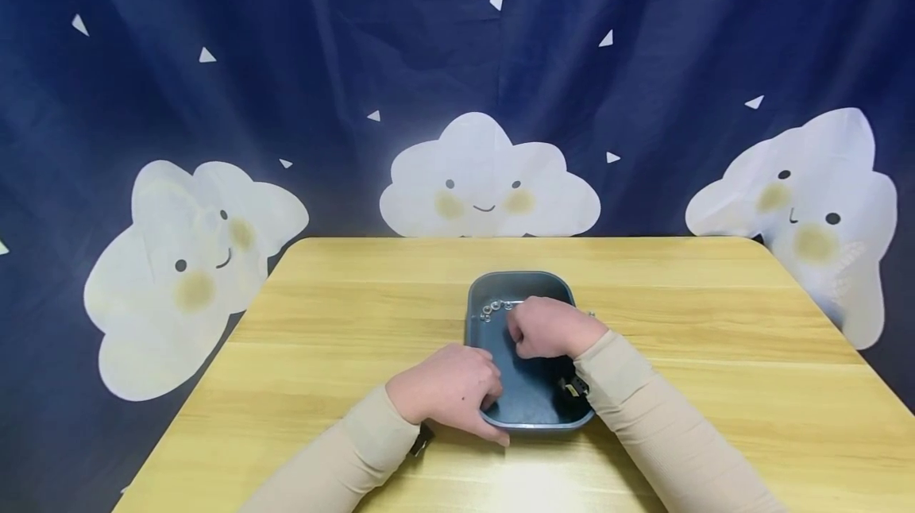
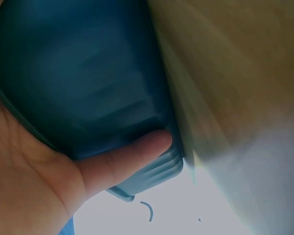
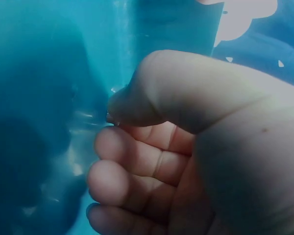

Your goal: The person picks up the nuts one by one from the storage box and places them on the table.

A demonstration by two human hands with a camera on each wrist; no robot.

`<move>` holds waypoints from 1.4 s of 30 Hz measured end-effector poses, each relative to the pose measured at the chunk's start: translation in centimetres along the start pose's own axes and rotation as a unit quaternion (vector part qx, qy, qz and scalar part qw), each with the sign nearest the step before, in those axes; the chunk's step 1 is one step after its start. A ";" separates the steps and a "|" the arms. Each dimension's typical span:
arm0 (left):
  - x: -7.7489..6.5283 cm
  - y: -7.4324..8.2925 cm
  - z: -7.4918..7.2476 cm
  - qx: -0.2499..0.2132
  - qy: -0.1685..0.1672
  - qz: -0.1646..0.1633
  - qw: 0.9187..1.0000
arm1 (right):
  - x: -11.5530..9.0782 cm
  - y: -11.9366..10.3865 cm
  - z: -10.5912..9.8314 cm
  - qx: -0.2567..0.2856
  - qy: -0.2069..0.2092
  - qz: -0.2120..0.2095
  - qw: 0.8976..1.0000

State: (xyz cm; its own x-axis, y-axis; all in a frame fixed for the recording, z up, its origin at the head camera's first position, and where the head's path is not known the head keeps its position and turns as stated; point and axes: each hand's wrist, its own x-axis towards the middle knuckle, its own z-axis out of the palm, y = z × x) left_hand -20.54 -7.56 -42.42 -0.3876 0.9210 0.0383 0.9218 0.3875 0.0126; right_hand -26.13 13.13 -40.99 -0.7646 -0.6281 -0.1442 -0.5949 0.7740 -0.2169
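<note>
A dark blue, deep rectangular tray (image 1: pixel 532 406) with rounded corners stands on the table. My left hand (image 1: pixel 453 390) grips its near-left corner, fingers bent over the rim and the thumb (image 2: pixel 132 154) along the outside. Inside the tray, my right hand (image 1: pixel 554 328) has its fingers curled over the far half. Thumb and forefinger pinch a small clear, shiny piece (image 3: pixel 110 118), which looks like a bead; most of it is hidden by the thumb. Several small clear ring-like beads (image 1: pixel 496 306) lie along the tray's far-left inner edge.
The tray rests on a light wood-grain table (image 1: pixel 343 322). Behind the table hangs a dark blue curtain (image 1: pixel 443 36) with white smiling clouds. A small dark device (image 1: pixel 574 387) sits at the right wrist, over the tray's right wall.
</note>
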 end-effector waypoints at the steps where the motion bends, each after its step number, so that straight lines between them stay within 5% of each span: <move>1: 0.0 0.0 0.0 -0.003 -0.001 0.000 1.000 | 0.0 0.0 0.0 0.002 0.002 -0.001 1.000; 12: 0.1 0.0 0.0 -0.003 -0.007 0.001 1.000 | -0.4 -0.2 -0.7 0.012 0.028 0.012 0.999; 29: -0.1 0.1 0.0 0.025 0.005 -0.002 1.000 | -2.1 -0.6 -2.7 0.023 0.097 -0.057 0.993; 42: -0.1 0.2 0.0 0.024 -0.003 -0.004 1.000 | -4.3 -0.3 -5.1 0.043 0.094 -0.022 0.994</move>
State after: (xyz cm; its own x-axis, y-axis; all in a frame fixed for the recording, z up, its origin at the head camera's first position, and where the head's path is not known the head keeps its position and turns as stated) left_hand -20.38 -7.56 -42.39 -0.3943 0.9184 0.0325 0.9179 0.3953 -0.0349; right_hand -23.94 16.03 -35.41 -0.7765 -0.6283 0.0487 -0.6112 0.7320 -0.3010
